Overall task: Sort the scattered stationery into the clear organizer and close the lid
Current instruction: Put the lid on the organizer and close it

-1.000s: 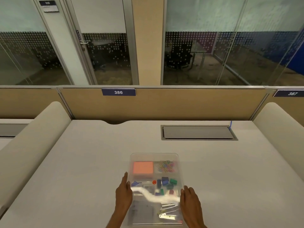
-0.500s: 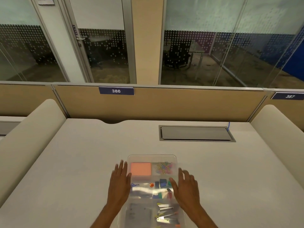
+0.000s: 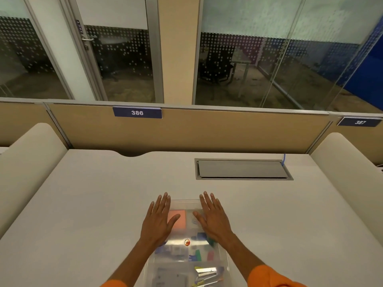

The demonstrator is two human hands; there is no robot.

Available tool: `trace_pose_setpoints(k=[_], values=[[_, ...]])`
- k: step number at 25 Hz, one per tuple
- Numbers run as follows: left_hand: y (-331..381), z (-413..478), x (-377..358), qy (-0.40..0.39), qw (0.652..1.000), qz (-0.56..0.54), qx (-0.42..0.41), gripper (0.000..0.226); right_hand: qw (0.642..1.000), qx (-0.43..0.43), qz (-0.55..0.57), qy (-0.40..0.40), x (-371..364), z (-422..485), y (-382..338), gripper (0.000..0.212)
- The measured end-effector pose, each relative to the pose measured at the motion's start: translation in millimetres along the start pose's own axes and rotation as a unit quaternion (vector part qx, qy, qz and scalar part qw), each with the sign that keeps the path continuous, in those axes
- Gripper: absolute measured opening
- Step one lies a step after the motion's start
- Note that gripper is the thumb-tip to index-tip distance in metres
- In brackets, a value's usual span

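Both hands, left hand (image 3: 158, 221) and right hand (image 3: 213, 218), press flat (fingers spread wide) on the clear organizer's lid (image 3: 187, 248) on the bench (image 3: 93, 204).

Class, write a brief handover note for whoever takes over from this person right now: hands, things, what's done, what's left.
Left hand: flat, fingers straight, pressing the lid at its far left.
Right hand: likewise, far right.
Organizer: on the desk, lid on; pink notes, clips, stapler inside.
Done: stationery sorted, lid placed.
Left: check that it has snapped shut; cannot tell here.
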State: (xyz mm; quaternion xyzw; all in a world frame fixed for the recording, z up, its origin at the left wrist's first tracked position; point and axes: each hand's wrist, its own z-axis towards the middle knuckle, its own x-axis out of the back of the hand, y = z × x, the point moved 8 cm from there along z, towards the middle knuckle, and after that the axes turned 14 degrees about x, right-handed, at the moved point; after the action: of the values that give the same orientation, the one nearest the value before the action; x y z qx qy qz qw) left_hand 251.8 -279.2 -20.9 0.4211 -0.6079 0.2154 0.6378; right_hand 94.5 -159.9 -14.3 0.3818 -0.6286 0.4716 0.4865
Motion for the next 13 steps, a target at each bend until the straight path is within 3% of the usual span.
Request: trace_pose_setpoints(k=[13], values=[[-5,5,-17,0.028,1.0,0.0,-0.003,0.082,0.999,-0.008,-0.033,0.035,-30,2,9,0.078]])
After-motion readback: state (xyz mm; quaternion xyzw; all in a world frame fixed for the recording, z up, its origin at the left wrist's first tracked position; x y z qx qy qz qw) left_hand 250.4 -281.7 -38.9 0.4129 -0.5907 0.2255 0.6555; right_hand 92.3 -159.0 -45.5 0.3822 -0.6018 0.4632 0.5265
